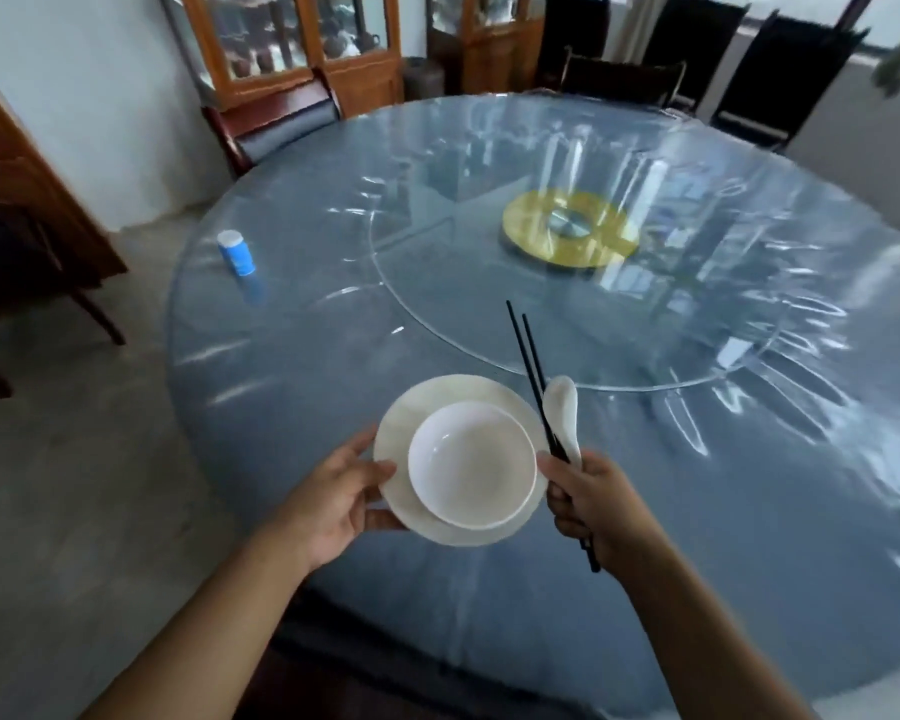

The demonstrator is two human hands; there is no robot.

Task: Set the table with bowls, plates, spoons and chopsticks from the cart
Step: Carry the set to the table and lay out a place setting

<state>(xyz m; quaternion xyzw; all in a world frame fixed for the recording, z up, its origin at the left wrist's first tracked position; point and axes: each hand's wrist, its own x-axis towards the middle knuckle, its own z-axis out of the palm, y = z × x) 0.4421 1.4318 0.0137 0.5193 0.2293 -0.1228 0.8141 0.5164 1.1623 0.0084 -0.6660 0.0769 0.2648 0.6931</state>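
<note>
My left hand (341,498) grips the left rim of a cream plate (440,394) with a white bowl (471,465) resting on it, held over the near edge of the round table (302,366). My right hand (591,504) is closed around a pair of black chopsticks (528,356) and a white ceramic spoon (562,402), which point up and away just right of the plate. The cart is out of view.
The table has a shiny blue-grey plastic cover and a glass turntable (697,356) on a yellow hub (567,228). A small blue and white container (236,253) stands at the table's left. Chairs (276,124) and wooden cabinets (302,44) ring the far side.
</note>
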